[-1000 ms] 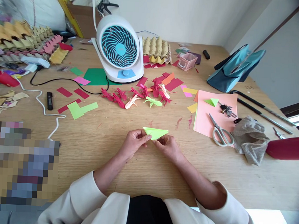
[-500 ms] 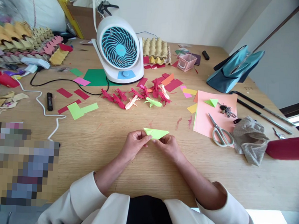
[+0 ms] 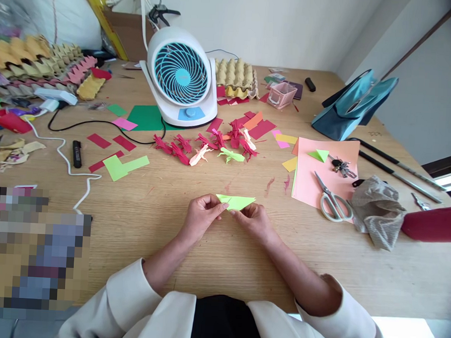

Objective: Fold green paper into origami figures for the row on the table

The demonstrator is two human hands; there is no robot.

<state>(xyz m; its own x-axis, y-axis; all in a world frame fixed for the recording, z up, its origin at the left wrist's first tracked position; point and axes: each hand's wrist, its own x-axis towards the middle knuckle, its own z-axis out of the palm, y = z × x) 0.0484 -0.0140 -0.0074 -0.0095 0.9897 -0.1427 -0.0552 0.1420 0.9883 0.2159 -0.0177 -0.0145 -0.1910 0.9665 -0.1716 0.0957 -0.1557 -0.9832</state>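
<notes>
A folded piece of light green paper, roughly triangular, is held between both hands above the table. My left hand pinches its left end, thumb on the near face. At the lower right edge, my right hand is closed on the same paper, thumb against it. The fingers behind the paper are partly hidden. Beyond the hands lie several red folded paper figures, a light green one and pale peach ones.
A white fan stands behind the figures. Scissors and keys lie on pink paper sheets at right, beside a grey cloth and a dark red bottle. A marker and green scrap paper are at left.
The view has shifted very slightly. Both hands keep their hold on the green paper, with almost no visible movement.
</notes>
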